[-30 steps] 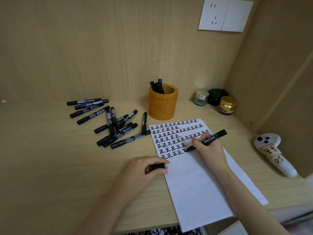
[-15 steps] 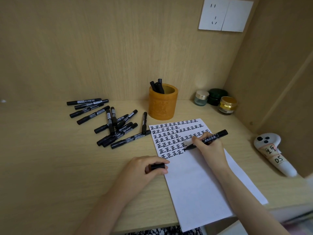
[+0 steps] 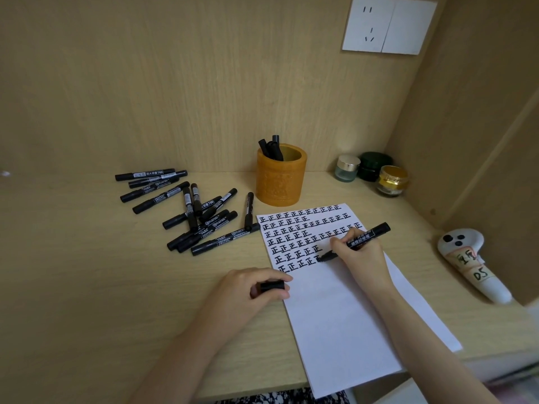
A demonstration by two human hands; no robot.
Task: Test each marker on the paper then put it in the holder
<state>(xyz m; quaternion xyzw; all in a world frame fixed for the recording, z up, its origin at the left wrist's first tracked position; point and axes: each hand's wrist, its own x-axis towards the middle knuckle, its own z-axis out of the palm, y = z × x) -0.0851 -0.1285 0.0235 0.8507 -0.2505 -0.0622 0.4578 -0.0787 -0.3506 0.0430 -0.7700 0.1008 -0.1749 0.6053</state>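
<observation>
A few markers already stand in the holder (image 3: 281, 174) — a dozen or so lie in the pile (image 3: 192, 211). The right hand (image 3: 360, 255) grips a marker (image 3: 354, 239), tip on the paper (image 3: 344, 310); the left hand (image 3: 250, 290) pinches its cap (image 3: 271, 286).

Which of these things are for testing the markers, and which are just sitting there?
For the job:
the marker in the right hand, tip on the paper; the cap held by the left hand; the orange holder; the loose markers.

Just lying about:
three small jars; the white controller; the wall socket.
</observation>
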